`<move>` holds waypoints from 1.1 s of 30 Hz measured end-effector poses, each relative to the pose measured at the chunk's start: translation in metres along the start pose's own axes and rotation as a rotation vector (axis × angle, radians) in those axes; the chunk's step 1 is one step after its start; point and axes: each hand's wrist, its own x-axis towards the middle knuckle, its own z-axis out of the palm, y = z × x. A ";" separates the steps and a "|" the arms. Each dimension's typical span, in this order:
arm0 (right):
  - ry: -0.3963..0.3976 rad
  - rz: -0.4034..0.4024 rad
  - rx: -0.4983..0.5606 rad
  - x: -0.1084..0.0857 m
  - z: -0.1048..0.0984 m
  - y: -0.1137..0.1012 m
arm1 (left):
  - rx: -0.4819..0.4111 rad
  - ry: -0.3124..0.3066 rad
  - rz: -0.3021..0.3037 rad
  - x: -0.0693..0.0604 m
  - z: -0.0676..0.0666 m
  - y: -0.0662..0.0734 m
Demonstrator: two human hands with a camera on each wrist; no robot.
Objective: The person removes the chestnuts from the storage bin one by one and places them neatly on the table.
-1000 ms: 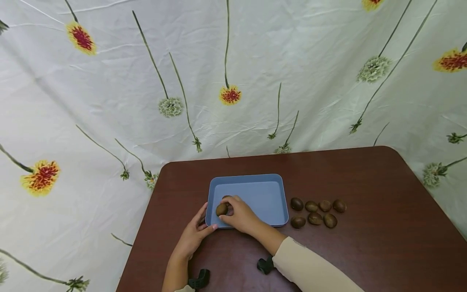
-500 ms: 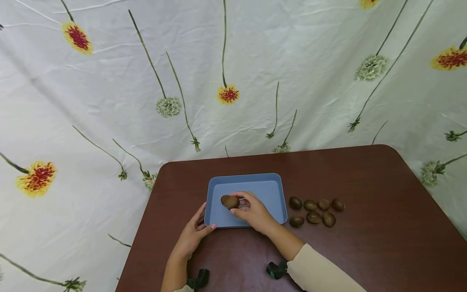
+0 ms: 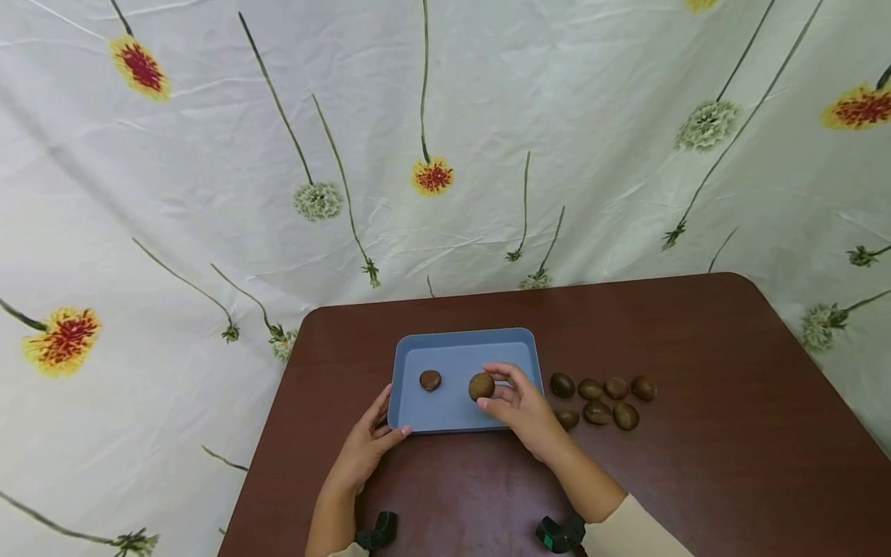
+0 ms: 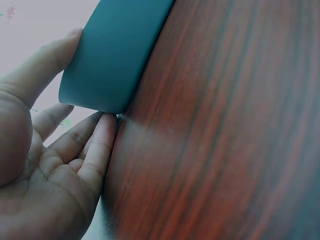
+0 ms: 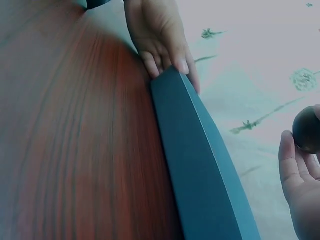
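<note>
My right hand [image 3: 522, 410] pinches a round brown nut [image 3: 482, 386] between thumb and fingers, over the right half of a blue rectangular tray [image 3: 466, 425]. The same dark, rounded nut [image 5: 307, 131] shows at the right edge of the right wrist view. A second brown nut [image 3: 430, 380], glossy and chestnut-like, lies in the tray's left half. My left hand [image 3: 366, 445] holds the tray's near left corner, thumb on the front wall and fingers along the left side. In the left wrist view its thumb and fingertips touch the tray's wall [image 4: 115, 55].
Several brown nuts [image 3: 597, 413] lie in two rough rows on the dark wooden table [image 3: 731, 464], just right of the tray. A white flower-printed cloth [image 3: 390, 240] hangs behind the table. Dark devices are strapped at both wrists.
My right hand has carried the nut rightward from the tray's left side, uncovering the other nut, which stays in place. My left hand still holds the corner.
</note>
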 end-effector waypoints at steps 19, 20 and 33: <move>0.293 -0.110 -0.265 -0.065 -0.084 -0.005 | -0.022 -0.005 -0.011 -0.001 -0.001 0.001; 0.322 -0.100 -0.321 -0.069 -0.088 -0.005 | -0.019 -0.005 -0.011 -0.002 -0.001 0.001; 0.546 -0.025 -0.699 -0.106 -0.139 -0.009 | -0.020 -0.007 -0.001 -0.001 0.000 0.000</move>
